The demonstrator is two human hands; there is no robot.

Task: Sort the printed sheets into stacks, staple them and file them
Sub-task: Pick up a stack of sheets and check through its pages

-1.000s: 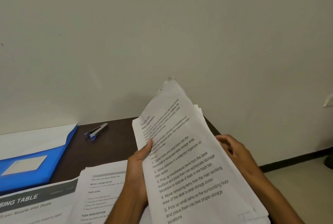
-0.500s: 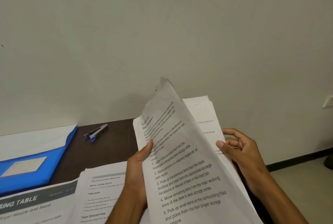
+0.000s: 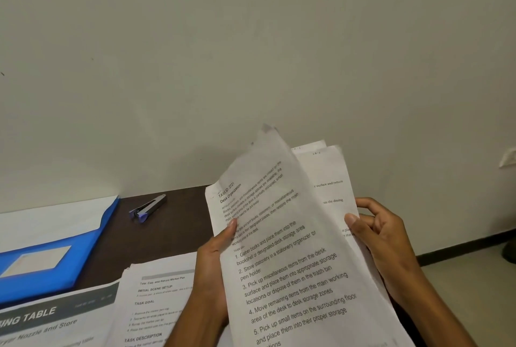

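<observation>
I hold a bundle of printed sheets up over the dark desk (image 3: 156, 229). My left hand (image 3: 213, 265) grips the left edge of the top sheet (image 3: 282, 249), headed "Desk Organization", with the thumb on its face. That sheet is lifted and bowed away from the sheets behind (image 3: 331, 179). My right hand (image 3: 382, 240) holds those back sheets at their right edge, thumb pressed on the front. A small stapler (image 3: 148, 208) lies on the desk to the left. Two other stacks of printed sheets (image 3: 156, 299) lie flat at the lower left.
A blue folder (image 3: 50, 257) with a white label lies at the left, white paper beneath it. A sheet titled "...ING TABLE" (image 3: 42, 318) sits at the bottom left. A bare wall rises behind the desk; floor and dark skirting show at the right.
The top sheet has been peeled away from the bundle and bowed to the left, exposing the sheets behind. My right hand shifted from behind the bundle to its right edge.
</observation>
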